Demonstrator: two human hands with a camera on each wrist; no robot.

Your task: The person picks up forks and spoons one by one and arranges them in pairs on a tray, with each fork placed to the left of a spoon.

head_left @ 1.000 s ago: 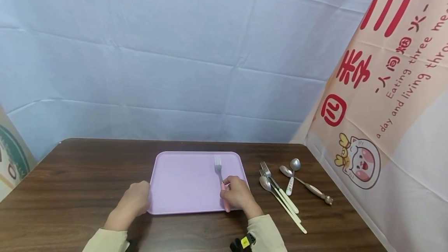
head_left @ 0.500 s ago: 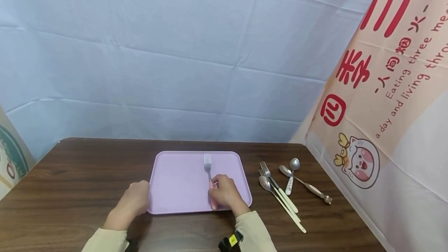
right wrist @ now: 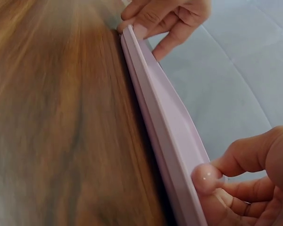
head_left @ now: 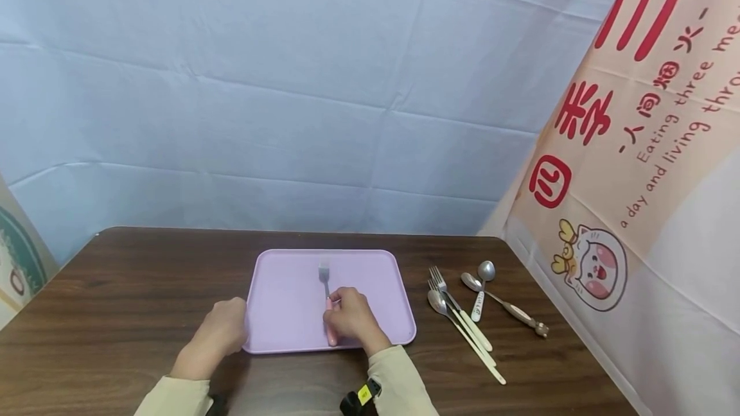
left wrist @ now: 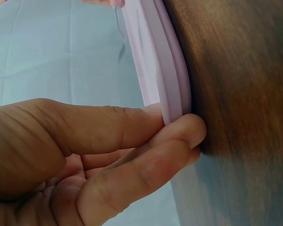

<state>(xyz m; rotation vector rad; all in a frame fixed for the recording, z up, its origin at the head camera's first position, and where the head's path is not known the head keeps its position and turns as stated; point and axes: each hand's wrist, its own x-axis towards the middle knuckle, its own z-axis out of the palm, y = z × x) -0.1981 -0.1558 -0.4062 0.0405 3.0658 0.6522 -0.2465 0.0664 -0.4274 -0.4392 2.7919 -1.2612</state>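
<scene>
A lilac rectangular tray [head_left: 289, 313] lies on the table. My left hand [head_left: 222, 326] is at its near left corner; in the left wrist view the thumb and fingers [left wrist: 177, 146] pinch the tray's rim. Over the tray's middle, my right hand [head_left: 352, 316] holds a fork [head_left: 331, 332] by its pink handle, metal tines pointing away from me. The right wrist view shows the rounded end of the fork's handle [right wrist: 206, 179] between thumb and fingers, beside the tray's near rim [right wrist: 155, 113]. Whether the tines touch the tray I cannot tell.
Right of the tray lie two forks [head_left: 457, 307] and a spoon [head_left: 438, 302] with cream handles. Beyond them, a short spoon [head_left: 480, 307] and a longer spoon [head_left: 520, 315] cross. A pale blue cloth [head_left: 260, 114] hangs behind the dark wooden table [head_left: 156, 281].
My right hand has carried the fork leftward across the tray, from its right side to near its middle. The left hand stays at the tray's corner.
</scene>
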